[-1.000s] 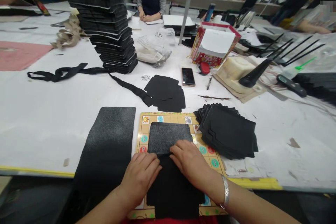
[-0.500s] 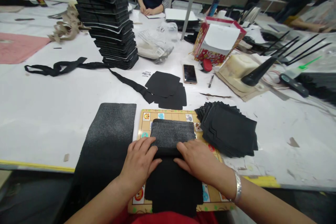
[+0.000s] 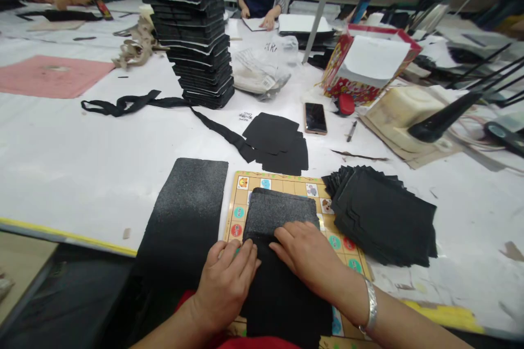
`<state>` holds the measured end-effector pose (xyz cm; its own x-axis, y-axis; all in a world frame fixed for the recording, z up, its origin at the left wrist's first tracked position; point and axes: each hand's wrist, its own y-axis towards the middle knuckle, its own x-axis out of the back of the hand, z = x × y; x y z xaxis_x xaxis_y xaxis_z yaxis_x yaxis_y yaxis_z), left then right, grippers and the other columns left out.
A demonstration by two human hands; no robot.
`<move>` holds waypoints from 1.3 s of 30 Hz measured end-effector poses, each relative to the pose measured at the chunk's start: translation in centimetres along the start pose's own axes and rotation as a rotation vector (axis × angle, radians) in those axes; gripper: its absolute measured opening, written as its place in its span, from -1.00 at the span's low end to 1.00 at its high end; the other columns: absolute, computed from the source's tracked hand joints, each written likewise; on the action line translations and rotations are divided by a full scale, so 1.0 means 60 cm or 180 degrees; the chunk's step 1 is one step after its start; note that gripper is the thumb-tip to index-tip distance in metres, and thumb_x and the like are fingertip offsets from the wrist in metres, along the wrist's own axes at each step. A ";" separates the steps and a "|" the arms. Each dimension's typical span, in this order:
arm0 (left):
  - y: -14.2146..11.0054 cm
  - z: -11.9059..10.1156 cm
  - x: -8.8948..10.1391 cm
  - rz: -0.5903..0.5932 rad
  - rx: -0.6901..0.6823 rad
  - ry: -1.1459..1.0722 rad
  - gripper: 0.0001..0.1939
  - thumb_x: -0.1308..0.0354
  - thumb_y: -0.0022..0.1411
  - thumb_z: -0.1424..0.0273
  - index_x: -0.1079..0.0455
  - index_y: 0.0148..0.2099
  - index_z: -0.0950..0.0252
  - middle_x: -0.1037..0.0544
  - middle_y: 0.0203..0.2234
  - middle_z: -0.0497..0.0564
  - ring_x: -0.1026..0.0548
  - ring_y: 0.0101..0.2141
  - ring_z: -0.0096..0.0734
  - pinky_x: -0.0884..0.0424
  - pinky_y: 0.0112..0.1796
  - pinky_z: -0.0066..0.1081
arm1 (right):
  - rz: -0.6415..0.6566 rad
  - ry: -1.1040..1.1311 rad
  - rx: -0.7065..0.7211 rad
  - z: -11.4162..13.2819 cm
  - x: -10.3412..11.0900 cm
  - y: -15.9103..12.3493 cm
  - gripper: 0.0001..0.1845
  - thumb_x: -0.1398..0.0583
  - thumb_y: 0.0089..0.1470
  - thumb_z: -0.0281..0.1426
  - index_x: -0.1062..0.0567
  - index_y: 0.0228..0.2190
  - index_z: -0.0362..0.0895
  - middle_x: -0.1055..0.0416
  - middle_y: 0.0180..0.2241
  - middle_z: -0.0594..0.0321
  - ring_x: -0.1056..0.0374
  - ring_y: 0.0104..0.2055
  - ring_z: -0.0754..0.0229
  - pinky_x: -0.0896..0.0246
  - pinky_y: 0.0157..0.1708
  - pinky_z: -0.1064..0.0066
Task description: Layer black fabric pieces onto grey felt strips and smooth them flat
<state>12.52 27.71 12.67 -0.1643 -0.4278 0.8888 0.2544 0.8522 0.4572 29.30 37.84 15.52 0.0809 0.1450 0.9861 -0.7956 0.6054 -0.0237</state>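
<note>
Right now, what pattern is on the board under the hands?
Board: tan grid with cartoon animal tiles and teal and red circles; shows best in the head view.

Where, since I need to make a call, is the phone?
In the head view, the phone lies on the white table, right of the black cut pieces and just left of a pen.

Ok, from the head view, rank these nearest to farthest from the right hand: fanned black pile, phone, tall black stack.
Right hand:
1. Fanned black pile, to its right.
2. Phone, straight ahead.
3. Tall black stack, farther ahead, left.
</note>
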 end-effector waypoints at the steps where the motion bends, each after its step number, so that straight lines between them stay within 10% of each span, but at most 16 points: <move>1: -0.001 0.000 0.001 -0.0013 0.0048 0.0030 -0.78 -0.10 0.20 0.40 -0.42 -0.10 0.29 -0.55 -0.20 -0.01 -0.43 -0.20 -0.30 -0.18 -0.14 -0.24 | -0.0089 0.0063 0.0085 -0.002 -0.007 -0.002 -0.84 -0.10 0.16 -0.36 -0.39 -0.43 -0.13 -0.34 -0.46 0.23 -0.24 -0.40 0.19 0.00 -0.36 0.36; 13: -0.005 0.001 0.001 0.0023 0.0251 -0.0056 -0.79 -0.09 0.21 0.39 -0.43 -0.12 0.28 -0.55 -0.19 -0.02 -0.41 -0.22 -0.30 -0.17 -0.14 -0.23 | -0.0562 0.0019 0.1066 -0.021 -0.025 -0.022 -0.66 0.01 0.13 -0.57 -0.35 -0.05 -0.26 -0.37 -0.29 0.05 -0.19 -0.32 0.13 -0.09 -0.36 0.30; 31: 0.014 0.005 0.013 0.0099 0.0292 0.0299 -0.63 -0.05 0.22 0.29 -0.34 0.02 0.36 -0.48 -0.13 0.15 -0.39 -0.13 -0.19 -0.24 -0.10 -0.19 | -0.0254 -0.0343 0.1007 -0.005 -0.024 -0.020 -0.67 -0.01 0.14 -0.54 -0.34 -0.05 -0.31 -0.33 -0.35 0.10 -0.17 -0.35 0.13 -0.09 -0.42 0.29; 39: 0.019 -0.029 -0.015 0.0228 -0.0153 0.0009 -0.70 0.05 0.26 0.40 -0.35 -0.03 0.38 -0.51 -0.22 0.12 -0.42 -0.19 -0.27 -0.32 -0.11 -0.24 | -0.0466 -0.0057 0.1004 -0.069 -0.017 -0.080 -0.68 0.01 0.17 -0.56 -0.35 -0.05 -0.28 -0.35 -0.36 0.11 -0.21 -0.34 0.18 -0.20 -0.36 0.34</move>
<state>14.60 28.54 12.46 -0.1415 -0.3672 0.9193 0.3107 0.8652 0.3935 35.52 38.02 13.92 0.1997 0.0589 0.9781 -0.9229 0.3467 0.1675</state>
